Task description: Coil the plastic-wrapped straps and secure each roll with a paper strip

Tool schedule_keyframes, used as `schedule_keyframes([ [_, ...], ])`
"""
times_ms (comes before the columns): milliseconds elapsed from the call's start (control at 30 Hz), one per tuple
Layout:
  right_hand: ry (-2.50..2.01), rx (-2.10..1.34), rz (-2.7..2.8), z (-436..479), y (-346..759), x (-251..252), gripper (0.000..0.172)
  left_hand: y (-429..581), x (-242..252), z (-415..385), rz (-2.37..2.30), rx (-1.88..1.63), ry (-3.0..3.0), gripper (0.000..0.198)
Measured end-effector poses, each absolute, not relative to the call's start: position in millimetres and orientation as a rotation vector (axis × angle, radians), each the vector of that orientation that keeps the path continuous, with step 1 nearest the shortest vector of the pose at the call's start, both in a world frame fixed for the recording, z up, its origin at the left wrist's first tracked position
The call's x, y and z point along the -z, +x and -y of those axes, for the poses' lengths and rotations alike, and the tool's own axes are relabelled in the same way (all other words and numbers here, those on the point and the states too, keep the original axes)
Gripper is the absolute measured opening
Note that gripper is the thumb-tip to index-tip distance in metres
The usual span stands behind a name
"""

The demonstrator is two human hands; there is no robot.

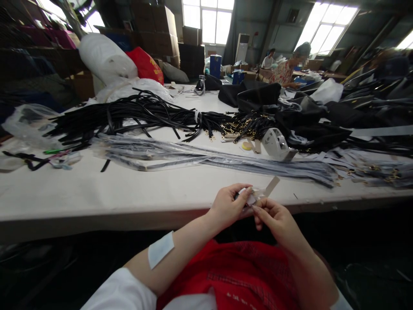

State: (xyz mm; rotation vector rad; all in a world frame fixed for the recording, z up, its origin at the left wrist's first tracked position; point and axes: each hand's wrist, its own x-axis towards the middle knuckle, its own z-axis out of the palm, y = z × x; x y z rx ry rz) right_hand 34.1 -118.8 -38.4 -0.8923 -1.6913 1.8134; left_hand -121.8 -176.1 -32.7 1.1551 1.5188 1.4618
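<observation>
Close to the table's front edge, my two hands meet around a small white piece in clear plastic wrap (251, 196). My left hand (227, 204) is closed on it, thumb on top. From the other side, my right hand (274, 217) pinches its lower edge between thumb and fingertips. A flat beige strip (272, 186) sticks up behind the fingers; whether it is joined to the piece I cannot tell. Just beyond my hands lies a long row of plastic-sleeved straps (226, 161). The fingers partly hide what is inside the wrap.
A tied bundle of black straps (138, 112) with gold clasps (247, 125) lies across the white table (97, 193). A white tape dispenser (274, 144) stands behind the sleeved straps. Black material (312, 122) is piled at right. Another person (284, 73) is farther back.
</observation>
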Motion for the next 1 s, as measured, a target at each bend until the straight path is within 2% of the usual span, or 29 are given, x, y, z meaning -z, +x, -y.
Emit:
schedule_keyframes([
  [200,-0.849,-1.930,1.625,117,40,43,0.031,-118,32,172,-1.491,-1.526,1.092,0.033],
  [433,-0.857,-1.992,1.623,122,40,52,0.031,-126,15,168,-1.295,-1.638,0.781,0.051],
  [667,-0.757,-1.768,1.553,124,44,44,0.023,-126,17,168,-1.410,-1.601,0.914,0.035],
  [767,-0.704,-1.772,1.566,126,46,35,0.021,-124,21,169,-1.476,-1.547,1.009,0.030],
  [1000,-0.873,-1.812,1.670,120,38,36,0.034,-120,18,173,-1.516,-1.492,1.247,0.028],
])
